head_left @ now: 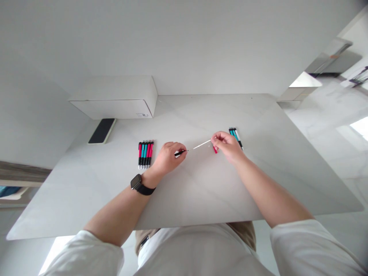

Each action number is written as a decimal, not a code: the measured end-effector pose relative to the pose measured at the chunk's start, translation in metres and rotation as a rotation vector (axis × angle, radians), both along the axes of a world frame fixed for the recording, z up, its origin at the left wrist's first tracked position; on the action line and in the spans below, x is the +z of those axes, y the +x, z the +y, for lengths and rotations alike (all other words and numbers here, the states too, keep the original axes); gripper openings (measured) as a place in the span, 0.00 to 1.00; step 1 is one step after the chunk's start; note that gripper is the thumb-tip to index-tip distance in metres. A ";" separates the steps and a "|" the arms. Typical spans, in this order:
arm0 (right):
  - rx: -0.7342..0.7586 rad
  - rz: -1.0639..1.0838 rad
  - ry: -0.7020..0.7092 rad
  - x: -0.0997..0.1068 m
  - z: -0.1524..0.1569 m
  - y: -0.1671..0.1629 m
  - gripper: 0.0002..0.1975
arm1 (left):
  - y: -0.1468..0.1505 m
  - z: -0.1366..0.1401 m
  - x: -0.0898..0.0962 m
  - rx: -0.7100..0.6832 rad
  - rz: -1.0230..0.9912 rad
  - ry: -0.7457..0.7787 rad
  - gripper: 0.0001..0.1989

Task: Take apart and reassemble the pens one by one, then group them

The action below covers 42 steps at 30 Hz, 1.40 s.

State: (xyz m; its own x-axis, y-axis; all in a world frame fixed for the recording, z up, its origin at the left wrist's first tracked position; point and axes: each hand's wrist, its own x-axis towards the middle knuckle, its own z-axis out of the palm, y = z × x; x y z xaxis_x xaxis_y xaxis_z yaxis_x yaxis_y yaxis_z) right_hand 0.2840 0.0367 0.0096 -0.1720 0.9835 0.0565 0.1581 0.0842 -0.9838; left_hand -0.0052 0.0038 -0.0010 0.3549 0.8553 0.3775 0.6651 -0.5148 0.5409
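Note:
Fingers of my left hand [169, 156] are closed around a black pen part [179, 153] whose tip points right. My right hand [225, 145] pinches the far end of a thin pale pen refill [201, 144], which slants between the two hands. Whether the refill's left end touches the black part I cannot tell. Under my right fingers a short red pen barrel [215, 150] lies on the table, partly hidden. Several red and teal pens [145, 154] lie in a row left of my left hand. A few teal and white pens [235, 137] lie beyond my right hand.
The white marbled table [184, 195] stands against a wall. At the back left is a long white box [115, 109], with a dark-screened phone [102, 131] in front of it. A black watch [138, 183] is on my left wrist.

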 end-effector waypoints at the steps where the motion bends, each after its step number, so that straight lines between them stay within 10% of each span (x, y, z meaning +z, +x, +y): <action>1: -0.038 0.026 0.008 0.000 0.003 0.002 0.24 | 0.000 0.000 -0.001 0.003 -0.001 0.001 0.03; 8: -0.191 -0.087 0.064 0.011 0.017 0.011 0.24 | -0.001 0.003 -0.004 0.012 0.015 0.002 0.03; 22: 0.080 -1.073 -0.031 0.002 0.076 -0.041 0.15 | -0.002 0.004 -0.005 -0.005 0.041 0.010 0.03; 42: 0.084 -1.225 -0.010 -0.001 0.081 -0.039 0.13 | -0.002 0.004 -0.007 -0.011 0.040 0.021 0.04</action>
